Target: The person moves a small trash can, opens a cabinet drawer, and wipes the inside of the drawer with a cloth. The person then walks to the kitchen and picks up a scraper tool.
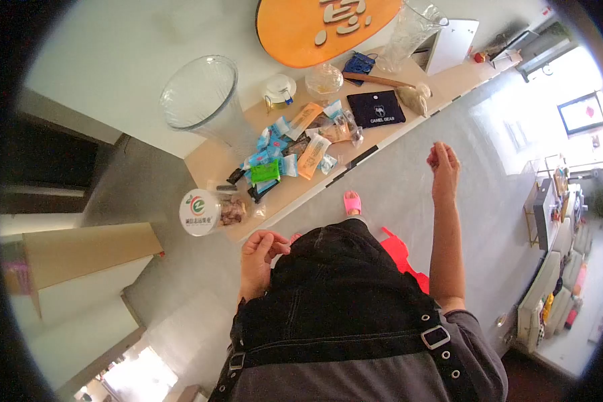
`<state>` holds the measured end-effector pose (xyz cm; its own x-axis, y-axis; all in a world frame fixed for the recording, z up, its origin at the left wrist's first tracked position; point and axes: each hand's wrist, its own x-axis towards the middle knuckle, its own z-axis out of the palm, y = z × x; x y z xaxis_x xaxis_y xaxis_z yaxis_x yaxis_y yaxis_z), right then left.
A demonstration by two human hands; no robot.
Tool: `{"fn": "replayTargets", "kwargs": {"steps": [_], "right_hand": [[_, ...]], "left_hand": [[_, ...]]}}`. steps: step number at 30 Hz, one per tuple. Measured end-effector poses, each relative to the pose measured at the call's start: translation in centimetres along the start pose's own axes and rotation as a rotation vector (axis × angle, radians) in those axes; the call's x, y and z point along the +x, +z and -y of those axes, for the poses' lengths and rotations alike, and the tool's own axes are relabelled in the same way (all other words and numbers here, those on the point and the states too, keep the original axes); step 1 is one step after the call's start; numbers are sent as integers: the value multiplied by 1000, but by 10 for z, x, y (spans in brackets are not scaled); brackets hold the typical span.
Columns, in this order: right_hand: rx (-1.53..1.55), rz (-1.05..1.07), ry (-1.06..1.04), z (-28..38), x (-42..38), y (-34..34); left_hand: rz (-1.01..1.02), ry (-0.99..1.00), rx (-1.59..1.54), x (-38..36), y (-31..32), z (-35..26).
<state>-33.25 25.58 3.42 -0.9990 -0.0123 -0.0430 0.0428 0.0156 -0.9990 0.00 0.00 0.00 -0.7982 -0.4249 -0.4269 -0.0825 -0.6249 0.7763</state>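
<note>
My left hand (260, 254) hangs in front of my black apron-like garment (328, 288), its fingers loosely bent and slightly apart, with nothing visible in it. Nearest to it on the shelf is a clear jar with a white lid (200, 212) and brown pieces inside. My right hand (443, 169) is raised over the grey floor, off the shelf's edge, fingers curled together; no object shows in it. A heap of blue, orange and green snack packets (288, 144) lies on the wooden shelf (281, 201). Beside the heap sits a black pouch (375, 109) marked CAMEL BEAR.
Two tall clear glass vases (199, 94) (409, 37), a glass bowl (323, 80), a white round container (279, 87) and a wooden-handled brush (412, 94) stand or lie along the shelf. Below are a pink slipper (352, 202) and a red plastic object (398, 251). A sofa (556, 288) is at right.
</note>
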Motion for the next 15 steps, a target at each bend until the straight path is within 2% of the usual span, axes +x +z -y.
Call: {"fn": "replayTargets", "kwargs": {"steps": [2,3,6,10,12,15], "right_hand": [[-25,-5,-84,15,20,-9],[7,-2,17,-22,42,10],[-69,2,-66,-6,122,3],[-197,70,-73,-23,221,-8],[-274,109,-60,-39,269,-10],[-424,221,-174,-89,347,-11]], "left_hand": [[-45,17,-61,-5,8,6],[-142,-8,15,1,7,-17],[-197,44,-53,37,46,0],[-281,46,-88,64,97,9],[-291,53,-106,78,124,13],[-335,65,-108,93,157,22]]}}
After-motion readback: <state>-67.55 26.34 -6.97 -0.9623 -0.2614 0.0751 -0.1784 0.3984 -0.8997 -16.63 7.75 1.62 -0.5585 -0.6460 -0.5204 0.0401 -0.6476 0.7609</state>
